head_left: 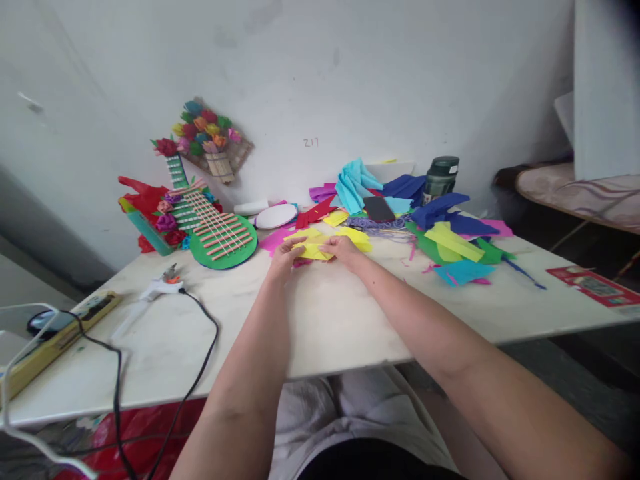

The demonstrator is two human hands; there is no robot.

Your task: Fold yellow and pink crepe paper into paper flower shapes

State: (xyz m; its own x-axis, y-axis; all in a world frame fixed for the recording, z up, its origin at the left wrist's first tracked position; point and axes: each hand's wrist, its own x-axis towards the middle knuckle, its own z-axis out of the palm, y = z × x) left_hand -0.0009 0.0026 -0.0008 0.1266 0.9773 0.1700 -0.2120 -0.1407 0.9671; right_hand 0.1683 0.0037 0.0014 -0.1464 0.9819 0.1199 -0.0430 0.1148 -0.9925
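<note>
White glue gun (pixel 163 287) w/ black cord (pixel 215 327) on L of surface (pixel 345 320), nr yellow power strip (pixel 60 340). Behind: green toy guitar (pixel 223 241) w/ pink sticks & paper flowers; white oval disc (pixel 277 217) just R. Flower bouquet (pixel 209 130) on wall (pixel 310 67) above. Dk bottle (pixel 441 179) upright, back R; red printed pkt (pixel 595 285) nr R edge.

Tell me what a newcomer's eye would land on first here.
Probably the green lute at the table's left, with the bouquet against the wall behind it. Next, likely the bright paper heap at the back, right of centre. In the middle, the left hand and right hand hold yellow paper.
</note>
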